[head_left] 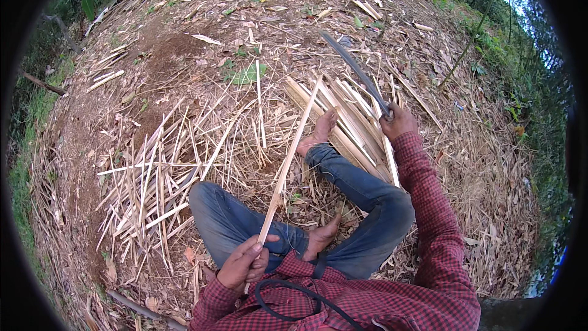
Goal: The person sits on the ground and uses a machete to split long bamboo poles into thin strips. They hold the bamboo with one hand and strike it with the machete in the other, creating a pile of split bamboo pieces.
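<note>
My left hand (245, 262) is closed round the lower end of a long pale strip of split wood or bamboo (283, 175), which slants up and away between my legs. In my right hand (399, 121) is the handle of a machete (355, 67), its long dark blade pointing forward and to the left. The blade and the strip are apart. Under and beyond my right hand lies a bundle of wider split pieces (352, 119), with my bare foot (318, 132) against its left side.
A loose heap of thin strips (156, 187) spreads on the ground to the left of my bent knees. Dry leaves and shavings cover the ground around me. More split pieces (105, 79) lie at the far left. Green plants (520, 73) border the right side.
</note>
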Action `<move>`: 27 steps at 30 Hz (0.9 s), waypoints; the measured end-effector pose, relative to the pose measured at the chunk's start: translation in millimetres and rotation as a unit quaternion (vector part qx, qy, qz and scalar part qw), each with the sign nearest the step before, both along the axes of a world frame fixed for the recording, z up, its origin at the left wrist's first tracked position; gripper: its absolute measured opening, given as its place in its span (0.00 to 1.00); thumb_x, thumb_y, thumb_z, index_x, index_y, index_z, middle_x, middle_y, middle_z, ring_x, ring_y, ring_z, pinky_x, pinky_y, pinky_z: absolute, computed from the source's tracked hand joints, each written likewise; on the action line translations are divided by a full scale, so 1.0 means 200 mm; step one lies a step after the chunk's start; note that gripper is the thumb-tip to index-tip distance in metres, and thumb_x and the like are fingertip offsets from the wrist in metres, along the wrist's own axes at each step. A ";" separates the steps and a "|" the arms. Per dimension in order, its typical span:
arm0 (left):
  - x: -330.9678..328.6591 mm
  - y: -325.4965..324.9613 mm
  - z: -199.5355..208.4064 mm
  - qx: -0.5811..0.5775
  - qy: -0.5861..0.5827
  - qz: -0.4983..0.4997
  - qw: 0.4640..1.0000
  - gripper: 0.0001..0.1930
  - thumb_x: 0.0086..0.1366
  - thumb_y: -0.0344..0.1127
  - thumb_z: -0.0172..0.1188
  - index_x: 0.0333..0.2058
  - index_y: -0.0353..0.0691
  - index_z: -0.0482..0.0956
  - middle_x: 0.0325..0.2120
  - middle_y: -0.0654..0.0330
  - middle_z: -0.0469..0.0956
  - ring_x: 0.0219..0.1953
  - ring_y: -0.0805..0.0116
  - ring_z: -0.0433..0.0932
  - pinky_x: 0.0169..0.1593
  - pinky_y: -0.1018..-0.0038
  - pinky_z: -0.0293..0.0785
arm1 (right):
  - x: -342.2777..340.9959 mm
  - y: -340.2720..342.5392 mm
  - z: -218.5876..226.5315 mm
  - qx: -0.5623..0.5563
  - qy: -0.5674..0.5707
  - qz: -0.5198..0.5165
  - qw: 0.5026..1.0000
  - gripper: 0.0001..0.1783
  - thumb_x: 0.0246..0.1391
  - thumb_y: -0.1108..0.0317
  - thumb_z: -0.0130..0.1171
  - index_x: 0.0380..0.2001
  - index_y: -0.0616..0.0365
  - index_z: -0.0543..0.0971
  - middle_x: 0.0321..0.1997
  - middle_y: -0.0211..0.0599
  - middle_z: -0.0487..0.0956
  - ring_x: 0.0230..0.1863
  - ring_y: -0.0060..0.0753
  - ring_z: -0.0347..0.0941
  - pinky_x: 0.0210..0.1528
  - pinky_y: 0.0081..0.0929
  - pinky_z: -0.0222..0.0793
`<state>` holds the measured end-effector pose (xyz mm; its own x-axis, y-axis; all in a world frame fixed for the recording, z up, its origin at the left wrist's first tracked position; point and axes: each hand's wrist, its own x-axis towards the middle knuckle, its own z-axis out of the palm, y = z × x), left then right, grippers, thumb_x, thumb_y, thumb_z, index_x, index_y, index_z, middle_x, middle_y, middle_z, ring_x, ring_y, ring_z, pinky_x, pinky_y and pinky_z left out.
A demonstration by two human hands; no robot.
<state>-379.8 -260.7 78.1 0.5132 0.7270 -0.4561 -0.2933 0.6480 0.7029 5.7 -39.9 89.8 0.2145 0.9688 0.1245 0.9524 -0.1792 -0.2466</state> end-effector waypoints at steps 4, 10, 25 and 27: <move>0.10 0.13 0.00 -0.057 -0.070 0.001 0.996 0.18 0.70 0.42 0.38 0.48 0.33 0.63 0.14 0.71 0.52 0.10 0.84 0.50 0.12 0.87 0.50 | -0.24 -0.27 -0.05 0.060 -0.008 0.181 0.982 0.16 0.40 0.63 0.62 0.34 0.54 0.73 0.26 0.39 0.76 0.28 0.42 0.76 0.29 0.35 0.72; 0.13 0.14 0.08 -0.055 -0.067 -0.010 0.996 0.18 0.70 0.43 0.37 0.48 0.33 0.62 0.14 0.72 0.52 0.10 0.85 0.50 0.12 0.86 0.50 | -0.35 -0.35 -0.08 0.085 -0.018 0.320 0.944 0.18 0.35 0.64 0.64 0.32 0.54 0.72 0.26 0.35 0.74 0.27 0.40 0.74 0.28 0.34 0.70; 0.06 0.07 0.06 -0.032 -0.048 -0.057 0.997 0.19 0.70 0.44 0.38 0.47 0.32 0.63 0.14 0.72 0.52 0.11 0.86 0.49 0.12 0.86 0.46 | -0.16 -0.13 0.03 0.003 -0.096 0.228 0.969 0.17 0.43 0.59 0.59 0.36 0.53 0.72 0.29 0.40 0.77 0.30 0.45 0.75 0.35 0.40 0.71; 0.06 0.07 0.06 -0.029 -0.043 -0.057 0.997 0.20 0.70 0.44 0.37 0.47 0.31 0.63 0.14 0.72 0.51 0.11 0.85 0.48 0.14 0.85 0.46 | -0.11 -0.11 0.01 0.030 -0.085 0.251 0.964 0.18 0.42 0.58 0.60 0.36 0.53 0.73 0.29 0.41 0.77 0.30 0.45 0.75 0.34 0.40 0.71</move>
<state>-367.2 -247.4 90.8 0.6301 0.6357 -0.4459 -0.2733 0.7191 0.6390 -16.6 -61.1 91.9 -0.3072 0.9351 0.1765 0.9432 0.3239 -0.0745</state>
